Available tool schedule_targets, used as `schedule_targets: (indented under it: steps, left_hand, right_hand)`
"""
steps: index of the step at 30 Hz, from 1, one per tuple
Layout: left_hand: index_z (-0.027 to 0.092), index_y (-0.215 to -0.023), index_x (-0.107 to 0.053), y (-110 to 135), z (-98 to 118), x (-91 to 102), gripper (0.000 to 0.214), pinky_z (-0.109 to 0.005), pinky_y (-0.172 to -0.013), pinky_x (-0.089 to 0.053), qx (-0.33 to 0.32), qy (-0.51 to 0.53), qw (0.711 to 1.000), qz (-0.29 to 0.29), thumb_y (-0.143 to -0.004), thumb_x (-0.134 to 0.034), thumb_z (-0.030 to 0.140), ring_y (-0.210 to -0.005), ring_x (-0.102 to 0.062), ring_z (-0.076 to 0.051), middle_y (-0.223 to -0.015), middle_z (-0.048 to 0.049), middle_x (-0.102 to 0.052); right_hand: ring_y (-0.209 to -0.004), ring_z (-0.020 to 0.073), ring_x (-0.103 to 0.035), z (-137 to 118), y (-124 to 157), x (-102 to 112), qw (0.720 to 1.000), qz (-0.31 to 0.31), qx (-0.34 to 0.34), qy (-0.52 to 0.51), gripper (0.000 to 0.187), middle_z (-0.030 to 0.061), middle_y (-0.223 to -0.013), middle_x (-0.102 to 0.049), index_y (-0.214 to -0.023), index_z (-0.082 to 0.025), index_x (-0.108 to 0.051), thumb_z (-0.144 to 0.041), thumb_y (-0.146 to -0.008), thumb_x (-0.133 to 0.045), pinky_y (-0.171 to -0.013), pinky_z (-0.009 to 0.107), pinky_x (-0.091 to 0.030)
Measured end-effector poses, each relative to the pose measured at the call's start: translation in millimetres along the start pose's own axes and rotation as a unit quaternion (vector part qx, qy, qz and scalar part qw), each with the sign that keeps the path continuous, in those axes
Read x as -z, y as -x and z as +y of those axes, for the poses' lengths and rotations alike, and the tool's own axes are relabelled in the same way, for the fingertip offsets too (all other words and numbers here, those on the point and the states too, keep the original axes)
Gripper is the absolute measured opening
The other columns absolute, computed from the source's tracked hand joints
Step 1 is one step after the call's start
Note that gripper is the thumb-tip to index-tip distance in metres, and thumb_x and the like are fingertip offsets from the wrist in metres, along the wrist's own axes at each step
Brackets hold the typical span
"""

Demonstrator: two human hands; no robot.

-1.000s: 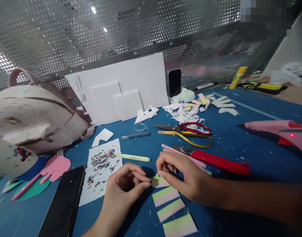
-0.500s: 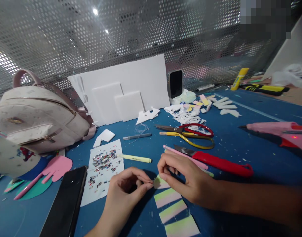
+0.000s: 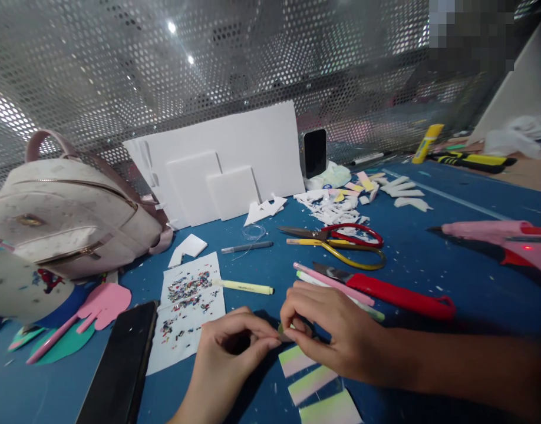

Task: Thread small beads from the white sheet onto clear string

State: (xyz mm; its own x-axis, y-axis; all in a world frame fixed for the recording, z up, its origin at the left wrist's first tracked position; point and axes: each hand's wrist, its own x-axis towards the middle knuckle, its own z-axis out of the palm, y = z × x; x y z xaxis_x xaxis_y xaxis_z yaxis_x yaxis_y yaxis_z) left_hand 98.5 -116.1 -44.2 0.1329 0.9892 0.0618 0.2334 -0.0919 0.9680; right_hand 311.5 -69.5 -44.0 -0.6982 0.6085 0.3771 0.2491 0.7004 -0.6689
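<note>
My left hand (image 3: pixel 239 353) is closed in a pinch, its thumb and index fingertips at the left end of a small green-and-pink piece (image 3: pixel 284 335). From the other side my right hand (image 3: pixel 330 330) pinches the same piece with curled fingers, which hide most of it. Just below the hands lie several strips shading from green to pink: a top strip (image 3: pixel 296 360), a middle strip (image 3: pixel 312 383) and a wider bottom strip (image 3: pixel 331 407). My right forearm crosses the table from the right edge.
Beyond my hands lie a red-handled knife (image 3: pixel 398 296), scissors (image 3: pixel 327 235) and a yellow marker (image 3: pixel 246 287). A sheet with colourful bits (image 3: pixel 182 330) and a phone (image 3: pixel 118 365) are at left. A pink glue gun (image 3: pixel 495 232) lies at right; white foam boards (image 3: pixel 261 135) stand behind.
The green-and-pink piece has turned between my fingers and shows less of its face. My hands stay close together. The whole view has shifted slightly.
</note>
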Motion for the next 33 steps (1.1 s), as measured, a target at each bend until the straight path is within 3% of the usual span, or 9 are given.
schedule_targets:
  steps: [6,12,18,22,28,33]
  left_hand:
    - [0.020,-0.073,-0.080,1.4,-4.9,-1.4,0.011,-0.026,-0.065,-0.050,0.028,0.019,0.999,-0.016,-0.082,-0.080,0.025,-0.067,-0.066,-0.018,-0.071,-0.0050,-0.074]
    - [0.019,-0.077,-0.063,2.6,-6.7,-12.6,0.028,-0.019,-0.058,-0.044,0.060,0.145,0.987,0.032,-0.072,-0.090,0.024,-0.057,-0.059,-0.012,-0.060,0.0027,-0.069]
    - [0.019,-0.076,-0.064,1.0,-5.5,-12.5,0.024,-0.023,-0.059,-0.044,0.056,0.099,0.994,0.003,-0.076,-0.086,0.026,-0.058,-0.060,-0.014,-0.062,0.0009,-0.068]
    - [0.018,-0.079,-0.067,0.1,-3.7,-7.8,0.016,-0.023,-0.064,-0.047,0.062,0.061,0.996,-0.006,-0.083,-0.081,0.026,-0.063,-0.062,-0.015,-0.065,0.0009,-0.066]
    - [0.018,-0.080,-0.066,0.0,-0.7,-6.1,0.014,-0.026,-0.070,-0.050,0.066,0.057,0.996,-0.004,-0.086,-0.077,0.027,-0.073,-0.071,-0.019,-0.068,-0.0004,-0.068]
    - [0.019,-0.076,-0.069,6.1,3.4,-3.0,0.011,-0.024,-0.062,-0.048,0.020,-0.013,1.000,0.000,-0.085,-0.075,0.020,-0.063,-0.067,-0.017,-0.064,-0.0004,-0.069]
  right_hand:
    - [-0.077,0.0156,-0.050,-0.2,0.5,-0.3,1.000,-0.014,0.014,0.004,0.010,-0.0009,-0.080,-0.056,-0.097,-0.020,-0.059,-0.011,-0.092,-0.058,-0.067,0.028,-0.034]
    - [-0.076,0.0158,-0.051,3.0,-0.1,0.5,0.999,-0.006,0.053,-0.004,0.014,0.0014,-0.083,-0.061,-0.095,-0.019,-0.062,-0.007,-0.091,-0.059,-0.065,0.029,-0.033]
    - [-0.077,0.0164,-0.051,2.4,-1.2,1.3,0.999,0.006,0.037,-0.012,0.013,0.0014,-0.082,-0.060,-0.089,-0.019,-0.061,-0.006,-0.089,-0.060,-0.066,0.028,-0.035]
    - [-0.079,0.0164,-0.052,-1.3,0.1,4.5,0.996,0.058,-0.008,-0.066,0.012,0.0018,-0.086,-0.059,-0.091,-0.019,-0.055,-0.008,-0.088,-0.054,-0.070,0.029,-0.039]
    - [-0.074,0.0162,-0.054,6.0,2.3,3.0,0.968,0.153,-0.138,-0.146,0.009,0.0018,-0.089,-0.060,-0.095,-0.021,-0.053,-0.020,-0.101,-0.046,-0.069,0.030,-0.043]
    - [-0.078,0.0163,-0.053,22.3,-1.8,-4.0,0.944,0.218,-0.117,-0.218,0.016,0.0006,-0.088,-0.056,-0.099,-0.023,-0.050,-0.035,-0.107,-0.044,-0.075,0.031,-0.043]
